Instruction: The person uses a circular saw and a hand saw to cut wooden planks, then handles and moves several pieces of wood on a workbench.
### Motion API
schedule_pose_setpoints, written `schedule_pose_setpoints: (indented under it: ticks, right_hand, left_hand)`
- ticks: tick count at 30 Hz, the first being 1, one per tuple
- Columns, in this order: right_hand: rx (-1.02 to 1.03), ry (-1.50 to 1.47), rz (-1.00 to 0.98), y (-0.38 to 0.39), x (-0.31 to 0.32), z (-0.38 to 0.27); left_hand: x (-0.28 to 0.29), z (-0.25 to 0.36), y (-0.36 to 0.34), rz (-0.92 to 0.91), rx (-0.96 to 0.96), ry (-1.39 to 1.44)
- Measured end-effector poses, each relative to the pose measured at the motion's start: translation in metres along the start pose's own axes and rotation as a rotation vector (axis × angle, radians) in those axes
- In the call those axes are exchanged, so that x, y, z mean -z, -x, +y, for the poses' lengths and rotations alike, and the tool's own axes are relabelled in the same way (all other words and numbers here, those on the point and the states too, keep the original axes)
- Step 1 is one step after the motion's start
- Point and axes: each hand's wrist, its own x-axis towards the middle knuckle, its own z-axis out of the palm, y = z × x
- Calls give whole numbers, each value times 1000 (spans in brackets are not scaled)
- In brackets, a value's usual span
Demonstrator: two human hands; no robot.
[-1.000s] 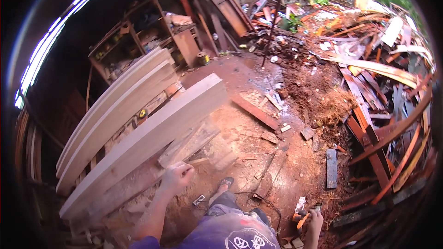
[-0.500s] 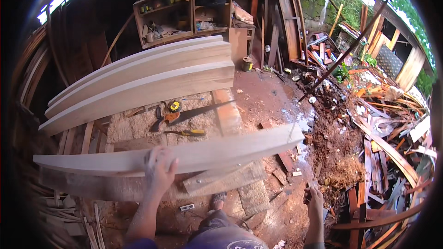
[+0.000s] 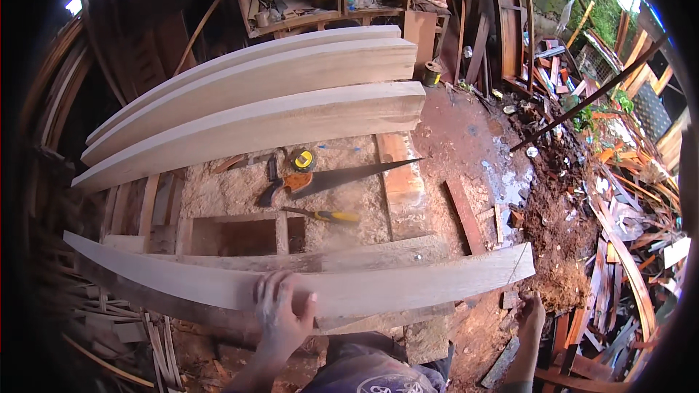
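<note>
A long pale wooden plank [image 3: 415, 287] lies across the near side of the bench, its right end bearing a thin slanted line. My left hand [image 3: 284, 309] is shut on it near the middle, fingers over the upper edge and thumb spread along the face. Just below the plank's right end, my right hand [image 3: 531, 316] is closed; what it holds, if anything, cannot be made out. Beyond the plank lie a yellow-handled tool [image 3: 331, 215], a handsaw [image 3: 349, 178] with an orange-brown handle, and a yellow and black tape measure [image 3: 302, 160].
Several similar pale planks [image 3: 277, 120] stand on edge across the bench's far side. Sawdust [image 3: 218, 189] covers much of the bench top. A wooden shelf unit [image 3: 295, 25] stands behind, with a can [image 3: 432, 73] on the floor beside it. Scrap wood [image 3: 626, 247] is heaped at the right.
The view has shifted. The held plank has come nearer to me, away from the tools, and more of its broad face shows. My left hand keeps its grip; my right hand is now closer to the plank's end.
</note>
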Motion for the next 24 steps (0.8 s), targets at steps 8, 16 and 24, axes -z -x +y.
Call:
schedule_pose_setpoints:
  ticks: [8, 16, 24]
  right_hand:
    - [-23, 290, -100, -105, 61, -28]
    - [64, 548, -439, -182, 108, -31]
    - [-113, 725, -449, -192, 239, 7]
  left_hand:
    - [-32, 79, -39, -29, 84, -177]
    - [-80, 119, -37, -44, 132, -190]
    - [-80, 124, -34, 54, 122, -196]
